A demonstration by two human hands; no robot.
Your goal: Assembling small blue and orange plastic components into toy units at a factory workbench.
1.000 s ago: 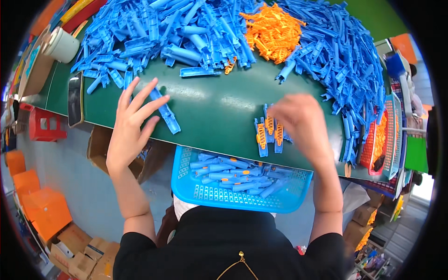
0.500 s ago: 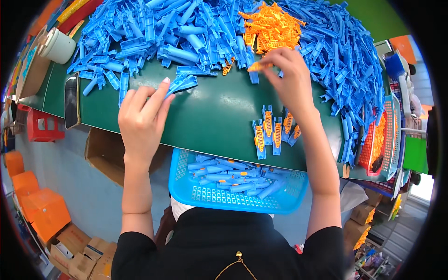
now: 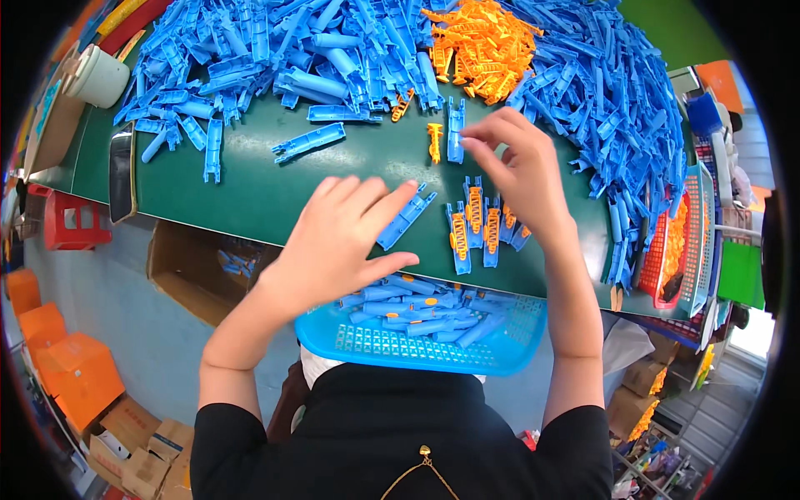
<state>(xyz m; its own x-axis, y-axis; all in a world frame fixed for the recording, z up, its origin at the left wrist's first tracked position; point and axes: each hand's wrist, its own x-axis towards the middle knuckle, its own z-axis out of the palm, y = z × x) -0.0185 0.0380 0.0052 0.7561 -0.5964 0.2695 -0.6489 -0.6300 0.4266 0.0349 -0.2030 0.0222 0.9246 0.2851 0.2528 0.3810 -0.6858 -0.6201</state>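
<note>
left hand [image 3: 337,237]: fingers spread, forefinger at a blue shell [image 3: 407,220] on bench [image 3: 250,179] | right hand [image 3: 523,167]: thumb and forefinger slightly parted beside second shell [image 3: 456,132] | orange clip [image 3: 434,143]: just left of second shell | filled shells [image 3: 460,238]: near bench edge

Wkshp; heaped blue plastic pts [image 3: 600,100]; cardbd cartons [image 3: 145,473]

On the left, a white tub [image 3: 98,78] stands beyond a dark phone [image 3: 122,173]. Below, a red plastic stool [image 3: 60,220] rests on the grey floor [image 3: 162,333]; orange boxes [image 3: 79,379] and brown cardboard cartons [image 3: 143,472] sit at lower left.
</note>
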